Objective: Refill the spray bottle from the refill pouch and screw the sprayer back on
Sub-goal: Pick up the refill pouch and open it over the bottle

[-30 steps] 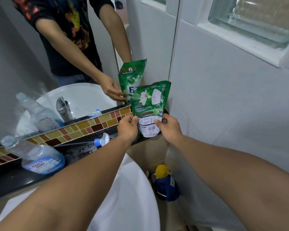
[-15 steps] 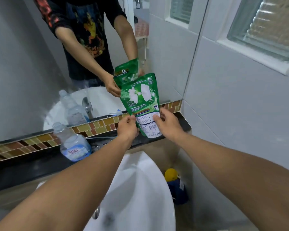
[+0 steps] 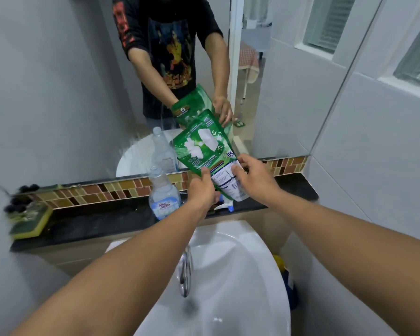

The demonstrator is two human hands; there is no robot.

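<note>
2 hands grip green plastic refill pouch (image 3: 205, 151), tilted above black ledge (image 3: 102, 221) | left hand (image 3: 200, 187), right hand (image 3: 254, 177) pinch its lower end | clear uncapped spray bottle (image 3: 163, 195) just left | white-blue sprayer head (image 3: 224, 206) behind left hand | yellow-green sponge (image 3: 30, 221) far left

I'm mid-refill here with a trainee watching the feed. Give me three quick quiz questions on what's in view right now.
1. True or false: the spray bottle on the black ledge has its sprayer screwed on.
2. Which hands hold the green refill pouch? A) left only B) right only C) both
3. What yellow and green thing lies at the ledge's far left end?

Key:
1. False: its neck is open, and the sprayer lies on the ledge under the pouch.
2. C: left hand and right hand grip its lower end.
3. A sponge.
</note>
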